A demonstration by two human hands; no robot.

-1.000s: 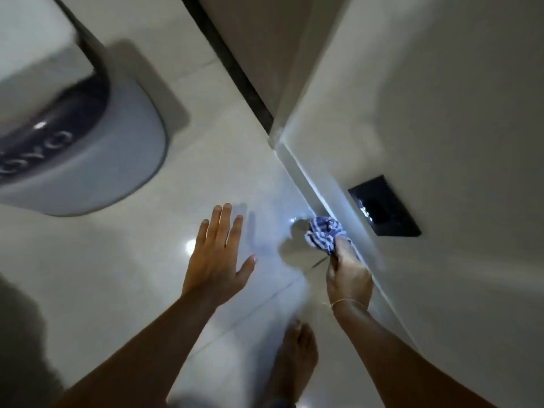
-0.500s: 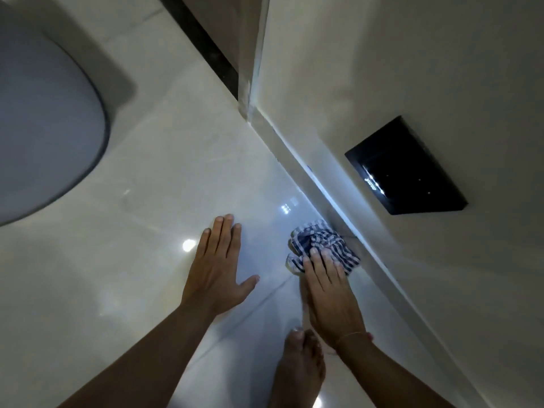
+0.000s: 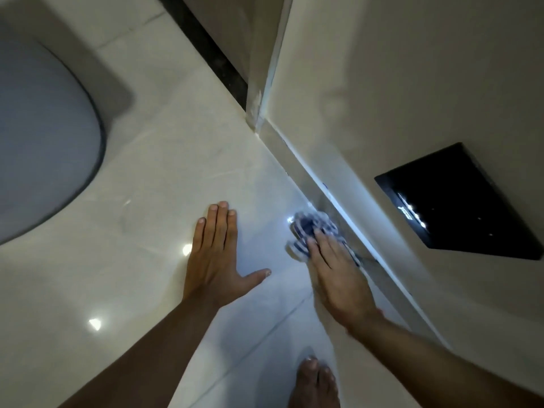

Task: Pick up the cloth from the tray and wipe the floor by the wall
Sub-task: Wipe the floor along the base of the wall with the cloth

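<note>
A crumpled blue-and-white striped cloth (image 3: pixel 306 228) lies on the glossy pale floor tiles (image 3: pixel 164 178), right against the skirting of the beige wall (image 3: pixel 397 83). My right hand (image 3: pixel 338 275) lies flat on the cloth, fingers stretched over its near part and pressing it to the floor. The cloth is motion-blurred. My left hand (image 3: pixel 216 257) rests flat on the floor to the left of the cloth, fingers together, thumb out, holding nothing.
A black glossy panel (image 3: pixel 462 201) is set low in the wall at right. A grey rounded fixture (image 3: pixel 44 148) fills the left side. A dark strip (image 3: pixel 206 48) runs along the floor toward a wall corner. My bare foot (image 3: pixel 315 384) stands at the bottom edge.
My right hand went from gripping the bunched cloth to pressing flat on it, then slid it slightly forward along the skirting. The view moved closer to the wall. My left hand stayed planted.
</note>
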